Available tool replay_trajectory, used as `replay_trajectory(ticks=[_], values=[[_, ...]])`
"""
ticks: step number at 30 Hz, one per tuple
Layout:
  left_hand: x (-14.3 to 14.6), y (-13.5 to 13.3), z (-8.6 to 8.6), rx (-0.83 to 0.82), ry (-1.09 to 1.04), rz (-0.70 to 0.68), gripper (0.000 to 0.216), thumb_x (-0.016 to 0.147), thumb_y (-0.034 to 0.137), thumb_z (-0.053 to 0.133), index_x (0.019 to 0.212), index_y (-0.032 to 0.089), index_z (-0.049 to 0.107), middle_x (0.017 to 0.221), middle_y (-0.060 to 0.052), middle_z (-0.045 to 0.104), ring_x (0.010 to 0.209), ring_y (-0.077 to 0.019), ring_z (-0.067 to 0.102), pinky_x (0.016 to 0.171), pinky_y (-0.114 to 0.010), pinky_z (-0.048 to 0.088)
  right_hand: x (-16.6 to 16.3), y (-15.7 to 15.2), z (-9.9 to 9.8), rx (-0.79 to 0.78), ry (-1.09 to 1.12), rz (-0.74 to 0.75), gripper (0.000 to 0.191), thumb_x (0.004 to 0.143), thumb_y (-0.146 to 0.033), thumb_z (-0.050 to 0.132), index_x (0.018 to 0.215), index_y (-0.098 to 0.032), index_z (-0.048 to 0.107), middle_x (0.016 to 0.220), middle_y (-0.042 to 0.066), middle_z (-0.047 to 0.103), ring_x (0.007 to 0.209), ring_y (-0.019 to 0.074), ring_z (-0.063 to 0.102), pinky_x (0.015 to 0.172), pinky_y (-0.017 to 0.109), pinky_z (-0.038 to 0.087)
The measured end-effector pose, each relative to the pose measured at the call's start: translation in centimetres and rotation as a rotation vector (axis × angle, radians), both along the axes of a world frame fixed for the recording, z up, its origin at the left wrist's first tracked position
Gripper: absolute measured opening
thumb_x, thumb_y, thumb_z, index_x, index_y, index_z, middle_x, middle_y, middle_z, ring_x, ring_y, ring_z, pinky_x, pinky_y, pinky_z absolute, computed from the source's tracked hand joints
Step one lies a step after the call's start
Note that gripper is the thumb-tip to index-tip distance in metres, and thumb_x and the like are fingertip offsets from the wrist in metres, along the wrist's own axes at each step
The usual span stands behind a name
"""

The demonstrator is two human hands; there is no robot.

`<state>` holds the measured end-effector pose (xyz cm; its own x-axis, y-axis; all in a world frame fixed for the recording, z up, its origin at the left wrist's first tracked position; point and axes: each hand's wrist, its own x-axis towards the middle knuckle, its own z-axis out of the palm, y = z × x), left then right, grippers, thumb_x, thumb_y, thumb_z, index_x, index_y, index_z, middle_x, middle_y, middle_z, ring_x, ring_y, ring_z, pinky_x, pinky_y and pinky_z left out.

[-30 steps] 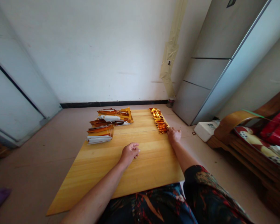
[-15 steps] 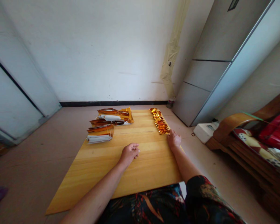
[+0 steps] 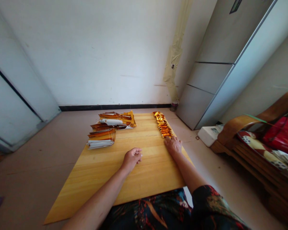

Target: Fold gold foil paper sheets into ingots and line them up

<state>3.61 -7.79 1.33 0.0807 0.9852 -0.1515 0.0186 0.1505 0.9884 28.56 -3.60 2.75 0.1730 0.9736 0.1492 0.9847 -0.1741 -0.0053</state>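
Observation:
My left hand (image 3: 132,157) rests over the middle of the wooden board, its fingers curled in loosely, with nothing visible in them. My right hand (image 3: 173,145) lies palm down near the board's right edge, fingers stretched and spread. Its fingertips are at the near end of a row of small shiny gold foil packets (image 3: 163,125), which lie overlapped along the right side. At the far left of the board are stacks of flat brown-and-white wrappers or sleeves (image 3: 101,138), with another brown and orange group (image 3: 120,118) just behind.
The wooden board (image 3: 105,179) reaches up to my lap. Beyond it are the tiled floor and a white wall (image 3: 105,57). A grey fridge (image 3: 204,89) stands at the back right. To the right is a wooden bench (image 3: 232,140) with a red bag (image 3: 283,134), beside a white box (image 3: 208,135).
My right hand has shifted slightly left and flattened beside the near end of the packet row. My left hand stays about where it was. The view has turned slightly.

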Motion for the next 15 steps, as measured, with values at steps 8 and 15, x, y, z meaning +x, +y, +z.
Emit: replay_trajectory(ticks=[8,15], values=[[-0.04,-0.16,0.26,-0.006,-0.01,-0.007,0.03,0.058,0.025,0.065,0.085,0.014,0.062,0.062,0.003,0.057,0.049,-0.0095,0.055,0.043,-0.019,0.041,0.13,0.43,0.35,-0.022,0.009,-0.033,0.035,0.093,-0.044,0.035,0.113,-0.032,0.061,0.107,0.008,0.058,0.102,0.0238,0.05,0.083,0.039,0.033],[-0.08,-0.11,0.06,-0.001,0.006,-0.002,0.029,0.058,0.024,0.066,0.084,0.014,0.062,0.063,0.003,0.058,0.049,-0.0095,0.055,0.043,-0.019,0.041,0.15,0.25,0.5,-0.015,0.002,-0.012,0.035,0.092,-0.045,0.036,0.112,-0.031,0.061,0.11,0.009,0.059,0.103,0.0243,0.05,0.085,0.041,0.032]])
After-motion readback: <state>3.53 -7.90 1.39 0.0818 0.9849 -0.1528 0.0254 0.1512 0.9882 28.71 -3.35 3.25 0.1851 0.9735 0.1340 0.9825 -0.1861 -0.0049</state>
